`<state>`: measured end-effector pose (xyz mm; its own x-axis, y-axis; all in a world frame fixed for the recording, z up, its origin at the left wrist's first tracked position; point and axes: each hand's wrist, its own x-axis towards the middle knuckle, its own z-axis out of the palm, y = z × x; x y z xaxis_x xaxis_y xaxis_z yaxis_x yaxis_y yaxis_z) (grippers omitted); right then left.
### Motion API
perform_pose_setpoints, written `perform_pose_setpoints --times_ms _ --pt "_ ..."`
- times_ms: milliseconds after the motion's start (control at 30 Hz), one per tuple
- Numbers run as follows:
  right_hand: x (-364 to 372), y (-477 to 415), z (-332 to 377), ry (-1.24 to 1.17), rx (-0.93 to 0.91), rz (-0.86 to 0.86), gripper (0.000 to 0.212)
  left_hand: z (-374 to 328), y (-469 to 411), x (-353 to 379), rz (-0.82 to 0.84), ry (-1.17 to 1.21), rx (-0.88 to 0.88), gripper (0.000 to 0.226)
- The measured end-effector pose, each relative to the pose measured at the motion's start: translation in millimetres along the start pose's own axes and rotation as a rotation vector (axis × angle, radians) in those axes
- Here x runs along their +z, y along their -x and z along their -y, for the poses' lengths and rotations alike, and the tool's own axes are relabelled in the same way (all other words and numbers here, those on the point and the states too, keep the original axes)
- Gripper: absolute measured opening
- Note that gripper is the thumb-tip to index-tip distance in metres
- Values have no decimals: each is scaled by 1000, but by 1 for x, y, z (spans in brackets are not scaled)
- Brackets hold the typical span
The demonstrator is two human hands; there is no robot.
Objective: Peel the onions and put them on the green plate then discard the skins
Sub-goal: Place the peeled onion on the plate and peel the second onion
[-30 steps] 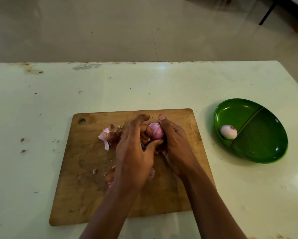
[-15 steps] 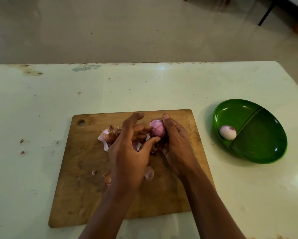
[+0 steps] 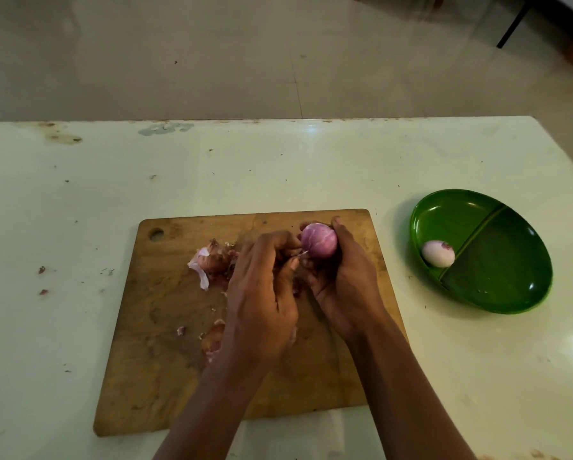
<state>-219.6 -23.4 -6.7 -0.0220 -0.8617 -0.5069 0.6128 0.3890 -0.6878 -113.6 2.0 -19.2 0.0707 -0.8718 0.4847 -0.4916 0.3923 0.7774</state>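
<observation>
Moved: since half a second ago the purple onion (image 3: 319,240) sits higher and shows more of itself, and the left hand (image 3: 261,293) has drawn down toward me, with its forefinger curled where it was stretched out.
Right hand: I see the right hand (image 3: 346,287) cupped round the purple onion from the right and below, fingers curled behind it, thumb tip at its top.
Left hand: its fingers are curled in, and thumb and forefinger pinch a sliver of skin (image 3: 303,254) at the onion's lower left side.
Onions, counted: two. One is purple with pale streaks, held above the far right part of the cutting board (image 3: 165,360). The other is a peeled onion (image 3: 438,254), pale, lying in the plate.
Plate: one green plate (image 3: 497,277) stands on the desk (image 3: 311,167), right of the board and apart from it. It has two compartments, and the peeled onion lies in the left one, against the divider.
Skins on the board: I count one heap of skins (image 3: 212,260) just left of the left hand, one larger piece (image 3: 212,340) beside the left wrist, and one small flake (image 3: 181,331) near it.
Board: one, wooden, with a single hole at its far left corner.
Desk scraps: two reddish scraps (image 3: 41,269) lie well left of the board.
</observation>
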Motion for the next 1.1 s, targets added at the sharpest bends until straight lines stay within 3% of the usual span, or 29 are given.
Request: perform_pose_setpoints --times_ms 133,200,433,567,767,1100 --pt "-6 -2 10 -372 -2 46 31 3 -2 -2 -19 14 22 16" --pt "-10 -3 10 -433 -25 58 31 5 -2 -3 3 -38 75 15" --pt "-5 1 3 -49 -42 -48 28 5 -1 -3 -17 -152 55 29" --pt "-4 3 -2 242 -99 38 35 4 -2 -4 -2 -43 -12 29" --pt "-1 1 -5 327 -140 89 45 5 0 -6 -31 -70 70 22" --pt "-2 -1 -8 340 -163 221 40 4 0 -6 -48 -121 65 21"
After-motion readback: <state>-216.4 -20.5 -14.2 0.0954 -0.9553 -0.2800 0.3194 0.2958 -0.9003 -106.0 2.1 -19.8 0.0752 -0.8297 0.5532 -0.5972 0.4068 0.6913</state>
